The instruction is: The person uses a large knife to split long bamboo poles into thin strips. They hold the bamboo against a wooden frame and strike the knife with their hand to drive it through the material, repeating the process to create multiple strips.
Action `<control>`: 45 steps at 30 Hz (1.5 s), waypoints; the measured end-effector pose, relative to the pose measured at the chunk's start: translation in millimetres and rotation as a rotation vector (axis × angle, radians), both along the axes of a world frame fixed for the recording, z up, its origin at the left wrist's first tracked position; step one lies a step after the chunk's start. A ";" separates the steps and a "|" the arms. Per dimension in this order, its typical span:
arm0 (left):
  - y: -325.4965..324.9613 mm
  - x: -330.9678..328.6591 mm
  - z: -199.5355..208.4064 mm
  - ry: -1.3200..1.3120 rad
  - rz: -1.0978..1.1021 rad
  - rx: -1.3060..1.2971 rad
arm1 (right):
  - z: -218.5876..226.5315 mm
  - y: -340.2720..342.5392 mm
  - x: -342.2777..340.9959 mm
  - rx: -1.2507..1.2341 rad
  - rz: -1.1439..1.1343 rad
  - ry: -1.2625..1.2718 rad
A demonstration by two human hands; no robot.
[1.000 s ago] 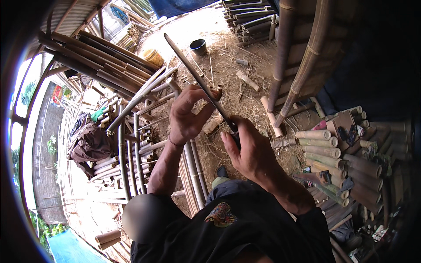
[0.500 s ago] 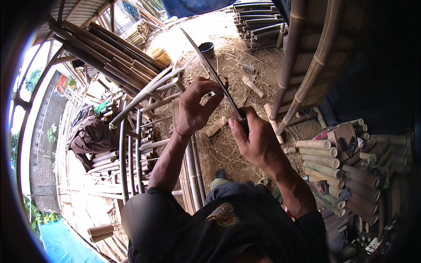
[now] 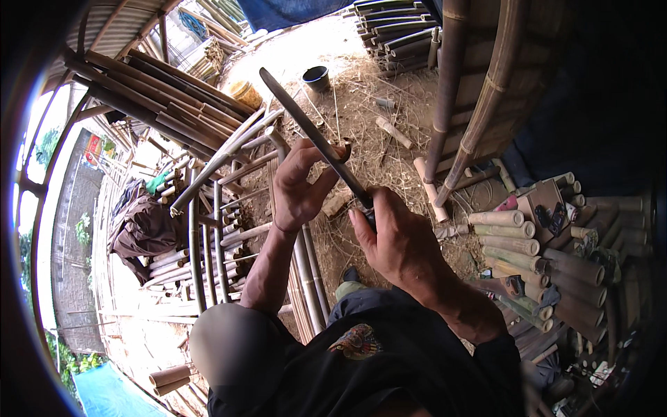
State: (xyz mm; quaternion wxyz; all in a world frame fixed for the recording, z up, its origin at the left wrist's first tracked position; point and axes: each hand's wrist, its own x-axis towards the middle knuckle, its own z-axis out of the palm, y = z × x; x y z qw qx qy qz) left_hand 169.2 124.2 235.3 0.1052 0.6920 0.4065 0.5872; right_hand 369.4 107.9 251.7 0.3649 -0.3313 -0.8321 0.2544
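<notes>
A machete [image 3: 303, 115] with a long, dark, slightly curved blade is tilted up and to the left in front of me. Its dark handle sits in my right hand [image 3: 399, 233], fingers wrapped round it and thumb along the near side. My left hand [image 3: 300, 184] is at the blade's middle, thumb and fingers curled together close against it. A small dark curled piece [image 3: 347, 151] shows just past the blade by those fingertips. The blade partly hides them, and I cannot make out what they pinch.
A bamboo frame [image 3: 221, 236] stands left of my arms. Stacked bamboo poles [image 3: 160, 104] lie far left, cut bamboo lengths [image 3: 511, 247] at right. A black bucket [image 3: 317, 78] and a bamboo piece [image 3: 394, 132] are on the littered ground. A bamboo-framed panel [image 3: 479, 118] leans at right.
The machete has swung a little left and its blade now shows more of its flat side. My right hand has moved slightly left and down; my left hand stays by the blade.
</notes>
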 end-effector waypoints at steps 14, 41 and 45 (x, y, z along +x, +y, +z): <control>-10.5 -17.4 103.9 0.680 0.553 -0.372 | 39.0 56.0 7.6 -0.333 0.173 0.028; 187.2 -54.5 174.7 0.907 0.347 0.124 | -3.2 115.3 -69.4 -0.022 0.015 0.088; 240.3 -112.5 90.1 0.928 0.458 0.152 | -78.9 143.9 -114.4 -0.049 -0.040 -0.038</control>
